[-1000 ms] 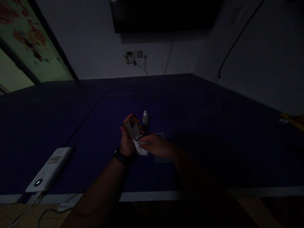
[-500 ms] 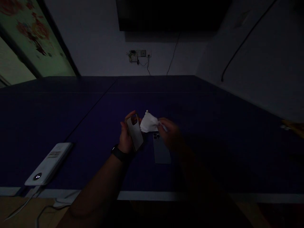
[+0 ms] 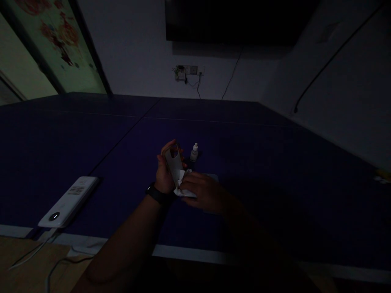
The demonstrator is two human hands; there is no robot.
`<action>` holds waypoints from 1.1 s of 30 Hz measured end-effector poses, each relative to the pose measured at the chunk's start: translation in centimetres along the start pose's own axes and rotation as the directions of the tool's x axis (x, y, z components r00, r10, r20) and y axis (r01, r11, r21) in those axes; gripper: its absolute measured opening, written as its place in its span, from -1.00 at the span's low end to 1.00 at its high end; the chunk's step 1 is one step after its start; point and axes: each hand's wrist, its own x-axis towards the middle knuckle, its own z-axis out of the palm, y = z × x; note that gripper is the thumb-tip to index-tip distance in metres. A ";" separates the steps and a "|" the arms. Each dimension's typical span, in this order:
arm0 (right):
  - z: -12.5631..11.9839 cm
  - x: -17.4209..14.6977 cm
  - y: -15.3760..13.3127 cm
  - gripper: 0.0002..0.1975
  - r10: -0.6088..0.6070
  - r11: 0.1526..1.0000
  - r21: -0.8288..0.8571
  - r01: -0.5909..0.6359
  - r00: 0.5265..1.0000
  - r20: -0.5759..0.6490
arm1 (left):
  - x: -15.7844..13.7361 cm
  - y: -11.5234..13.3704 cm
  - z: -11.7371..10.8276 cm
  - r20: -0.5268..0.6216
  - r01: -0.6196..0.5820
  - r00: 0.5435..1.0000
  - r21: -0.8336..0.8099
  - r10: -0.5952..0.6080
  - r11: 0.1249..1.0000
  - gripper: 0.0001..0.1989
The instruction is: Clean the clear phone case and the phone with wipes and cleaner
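My left hand (image 3: 164,173) is closed around a phone case (image 3: 174,164), held tilted with its camera cutout at the top. A crumpled white tissue (image 3: 184,191) is gripped in my right hand (image 3: 203,189), which presses it against the lower part of the case. Beneath my right hand lies a phone (image 3: 213,178), mostly covered by the hand, with only its edges showing. Just beyond the hands a small dropper bottle (image 3: 194,153) with a white top stands upright on the table.
A white power bank (image 3: 70,199) with a lit display rests at the left of the dark blue table (image 3: 128,150), its cables (image 3: 33,252) running over the front edge. Wall sockets (image 3: 187,71) and a dark screen (image 3: 238,24) are at the back. The room is dim.
My right hand has brought the tissue down and left onto the case. The dropper bottle, mostly hidden behind the tissue before, now shows fully. The view has shifted slightly.
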 end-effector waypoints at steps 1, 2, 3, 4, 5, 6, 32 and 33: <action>0.1 0.0 0.0 -0.86 -0.016 1.000 -0.014 0.016 1.000 0.000 | 0.1 0.1 0.0 -0.008 -0.002 1.000 0.001 0.002 1.000 -0.29; 0.2 0.0 0.1 -0.89 -0.030 0.999 -0.031 0.031 1.000 0.003 | 0.2 0.1 -0.1 -0.017 -0.002 1.000 0.001 0.002 1.000 -0.29; 0.4 0.0 0.3 -0.93 -0.039 0.998 -0.048 0.039 0.999 0.005 | 0.2 0.2 -0.1 -0.028 -0.002 1.000 -0.001 0.001 1.000 -0.30; 0.6 0.0 0.5 -0.91 -0.037 0.997 -0.061 0.037 0.999 0.002 | 0.3 0.2 -0.1 -0.036 0.000 0.999 -0.005 -0.001 1.000 -0.29; 0.8 0.0 0.8 -0.84 -0.020 0.997 -0.071 0.020 1.000 -0.005 | 0.3 0.2 -0.1 -0.043 0.002 0.999 -0.010 -0.003 1.000 -0.29; 1.0 -0.1 1.0 -0.78 0.009 0.997 -0.077 -0.011 1.000 -0.020 | 0.3 0.2 0.0 -0.048 0.002 0.999 -0.015 -0.003 1.000 -0.29; -2.3 -1.0 1.8 -0.79 0.470 0.853 0.233 -0.467 0.493 -0.732 | -0.6 0.6 -0.3 0.439 0.873 0.482 -0.167 -0.759 0.458 -0.48; -2.4 -1.0 2.0 -0.74 0.384 0.902 0.149 -0.405 0.597 -0.704 | -0.6 0.5 -0.6 0.455 0.894 0.438 -0.130 -0.775 0.429 -0.47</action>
